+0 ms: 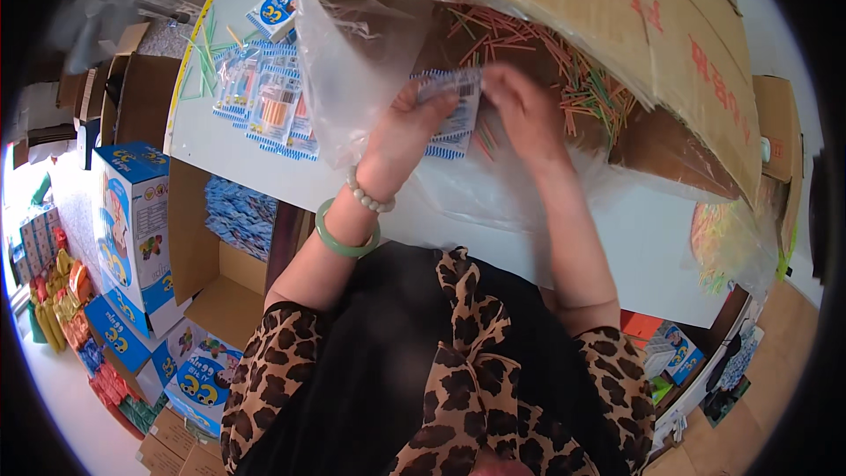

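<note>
My left hand (421, 112) pinches a small clear plastic packet (462, 113) with blue-and-white striped edges. At the packet's upper right corner is my right hand (525, 115), its fingers bent and slightly blurred; whether they grip the corner I cannot tell. Just beyond my hands, a large cardboard box (608, 0) lies on its side, its opening facing me. Loose thin sticks (582, 79) in red, orange and green are heaped inside it. A clear plastic liner (339, 70) spills from the box onto the table. Packets holding coloured sticks (275, 110) lie left of the liner.
The white table (229, 159) runs across in front of me. Green sticks (208, 57) and a small blue-and-white box (275, 9) lie at its far left. Below its left edge stand an open carton (225, 295) with blue packets (240, 216) and tall printed boxes (132, 211).
</note>
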A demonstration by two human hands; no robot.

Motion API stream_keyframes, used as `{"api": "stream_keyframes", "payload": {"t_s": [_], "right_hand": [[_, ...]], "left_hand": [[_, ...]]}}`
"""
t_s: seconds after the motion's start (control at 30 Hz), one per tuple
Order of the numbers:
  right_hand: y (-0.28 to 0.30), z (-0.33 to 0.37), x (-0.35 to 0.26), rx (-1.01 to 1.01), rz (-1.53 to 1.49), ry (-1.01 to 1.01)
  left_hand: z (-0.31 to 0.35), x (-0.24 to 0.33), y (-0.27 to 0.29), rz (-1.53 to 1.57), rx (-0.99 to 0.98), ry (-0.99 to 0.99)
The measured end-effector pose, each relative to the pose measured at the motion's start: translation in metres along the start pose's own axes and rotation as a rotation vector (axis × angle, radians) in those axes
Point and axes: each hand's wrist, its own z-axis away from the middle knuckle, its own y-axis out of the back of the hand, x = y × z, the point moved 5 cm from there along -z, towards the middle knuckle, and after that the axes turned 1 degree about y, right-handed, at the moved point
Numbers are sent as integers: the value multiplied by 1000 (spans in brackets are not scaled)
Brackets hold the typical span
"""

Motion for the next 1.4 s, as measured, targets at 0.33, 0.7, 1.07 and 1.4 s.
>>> {"api": "stream_keyframes", "payload": {"t_s": [0.33, 0.7, 1.07, 1.4], "right_hand": [[2, -93, -12, 210, 671, 420], [9, -87, 0, 385, 917, 499], [55, -64, 28, 463, 206, 377], [28, -20, 41, 303, 344, 383]], "left_hand": [[-16, 22, -20, -766, -124, -436], [-17, 5, -8, -780, -143, -507], [-5, 19, -12, -617, -76, -334], [-42, 29, -88, -411, -149, -662]]}}
